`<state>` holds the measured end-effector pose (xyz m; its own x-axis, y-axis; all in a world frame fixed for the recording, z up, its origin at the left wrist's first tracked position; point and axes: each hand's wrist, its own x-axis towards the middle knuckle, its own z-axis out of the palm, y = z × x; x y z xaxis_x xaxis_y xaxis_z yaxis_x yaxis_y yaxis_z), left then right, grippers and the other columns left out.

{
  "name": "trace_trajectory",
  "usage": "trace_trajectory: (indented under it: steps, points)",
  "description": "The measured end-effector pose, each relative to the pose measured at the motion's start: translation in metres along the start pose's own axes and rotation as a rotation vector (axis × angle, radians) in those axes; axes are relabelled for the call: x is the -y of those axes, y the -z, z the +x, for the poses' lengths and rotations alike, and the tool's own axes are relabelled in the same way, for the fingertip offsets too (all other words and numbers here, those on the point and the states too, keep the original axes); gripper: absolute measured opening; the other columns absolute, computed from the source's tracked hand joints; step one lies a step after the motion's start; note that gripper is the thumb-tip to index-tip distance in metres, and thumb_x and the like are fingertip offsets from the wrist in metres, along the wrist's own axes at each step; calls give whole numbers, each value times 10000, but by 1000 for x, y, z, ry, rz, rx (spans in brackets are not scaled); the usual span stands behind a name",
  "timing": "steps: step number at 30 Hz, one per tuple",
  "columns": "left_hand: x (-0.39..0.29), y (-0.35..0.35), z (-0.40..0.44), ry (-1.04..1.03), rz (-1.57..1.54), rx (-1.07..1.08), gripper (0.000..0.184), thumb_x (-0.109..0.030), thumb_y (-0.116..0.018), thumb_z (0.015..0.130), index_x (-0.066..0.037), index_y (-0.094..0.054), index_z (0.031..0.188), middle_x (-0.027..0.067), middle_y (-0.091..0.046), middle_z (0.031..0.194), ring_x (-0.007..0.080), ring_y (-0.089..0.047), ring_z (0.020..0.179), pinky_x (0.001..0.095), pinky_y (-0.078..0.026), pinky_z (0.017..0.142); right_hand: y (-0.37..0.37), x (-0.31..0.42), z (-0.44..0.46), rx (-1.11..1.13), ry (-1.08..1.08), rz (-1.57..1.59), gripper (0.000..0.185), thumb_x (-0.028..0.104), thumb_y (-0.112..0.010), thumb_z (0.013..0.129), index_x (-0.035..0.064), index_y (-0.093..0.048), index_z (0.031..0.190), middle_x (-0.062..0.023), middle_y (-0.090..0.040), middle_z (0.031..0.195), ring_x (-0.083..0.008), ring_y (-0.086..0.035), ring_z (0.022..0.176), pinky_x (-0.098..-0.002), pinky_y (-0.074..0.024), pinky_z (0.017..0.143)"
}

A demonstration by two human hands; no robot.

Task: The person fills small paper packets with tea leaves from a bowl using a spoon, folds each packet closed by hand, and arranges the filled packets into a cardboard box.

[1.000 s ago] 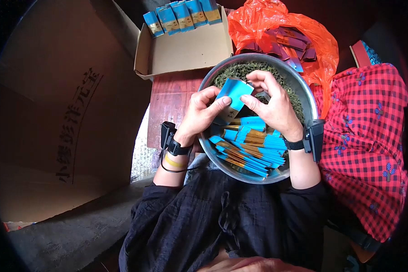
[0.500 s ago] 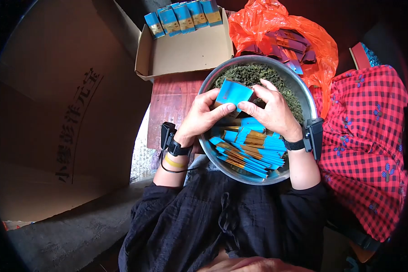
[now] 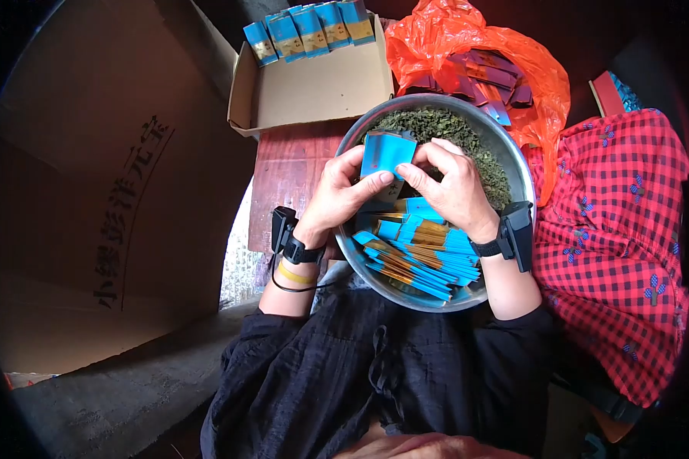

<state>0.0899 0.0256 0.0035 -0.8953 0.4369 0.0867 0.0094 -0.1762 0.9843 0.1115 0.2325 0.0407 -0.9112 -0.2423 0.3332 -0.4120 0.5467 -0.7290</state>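
Note:
Over the metal basin point(image 3: 525, 172), my left hand point(image 3: 343, 191) and my right hand point(image 3: 453, 186) together hold a blue packet point(image 3: 386, 155). The left thumb and fingers close on its left side. My right thumb presses near its lower right corner, with the right fingers bent behind it. The packet's upper part is folded over, and a grey printed part shows below the thumbs. Under the hands, dark green dried leaves point(image 3: 475, 141) fill the back of the basin. A pile of flat blue and gold packets point(image 3: 425, 249) lies at its front.
A shallow cardboard box point(image 3: 310, 88) with upright blue packets point(image 3: 310, 30) stands behind. Beside it, a red plastic bag point(image 3: 547, 84) holds purple packets point(image 3: 494, 73). A large carton point(image 3: 115, 183) rises at left; red checked cloth point(image 3: 612, 222) hangs at right.
The packet, tilted at first, now stands more upright, with its upper part folded over. My right hand has shifted slightly left and its fingers have drawn in around the packet.

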Motion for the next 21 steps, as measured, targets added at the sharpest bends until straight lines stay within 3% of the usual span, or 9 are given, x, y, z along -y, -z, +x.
trace_trajectory:
  steps: [4, 10, 14, 17, 19, 21]
  points:
    - [-1, 1, 0, -8, 56, 12, 323, -171, -729, 906, -29, -644, 1183, 0, -689, 1009, 70, -602, 928, 262, -513, 823, -7, -10, 0, -11, 129, -17, 234, 219, -706, 883, 7, -629, 821, -121, -616, 762, -300, -595, 753, -394, -484, 810]
    - [-1, 3, -1, 26, 13, 35, 336, -183, -736, 901, -22, -648, 1182, -4, -689, 980, 67, -604, 910, 258, -510, 806, -3, -6, -1, 45, 74, -8, 213, 202, -696, 890, 1, -634, 857, -114, -630, 787, -297, -608, 769, -383, -481, 910]
    - [-4, 5, -2, 47, 46, 84, 334, -193, -739, 899, -18, -654, 1171, -5, -687, 970, 65, -601, 897, 254, -508, 795, -3, 3, 0, -45, -127, 287, 208, 181, -701, 883, -13, -625, 899, -115, -640, 857, -276, -609, 795, -360, -491, 850]
    - [-6, 4, -4, 73, 47, 99, 331, -205, -739, 900, -16, -659, 1159, -12, -683, 954, 65, -597, 877, 252, -507, 785, -1, -3, 2, -14, -63, 277, 203, 154, -705, 879, -23, -618, 930, -113, -634, 900, -242, -607, 815, -337, -490, 773]
    - [-7, 1, -3, 69, 42, 110, 340, -223, -732, 907, -16, -657, 1166, -10, -680, 952, 66, -594, 876, 253, -506, 790, 0, -8, 3, 1, 132, 66, 204, 196, -677, 884, 3, -616, 909, -149, -649, 848, -341, -620, 835, -417, -495, 803]
    - [-8, 2, -3, 97, 47, 106, 343, -228, -726, 913, -17, -655, 1174, -7, -678, 964, 68, -593, 886, 255, -505, 799, -1, -6, 1, -28, 100, 68, 204, 198, -673, 887, 4, -614, 909, -151, -646, 849, -342, -611, 849, -426, -488, 797]
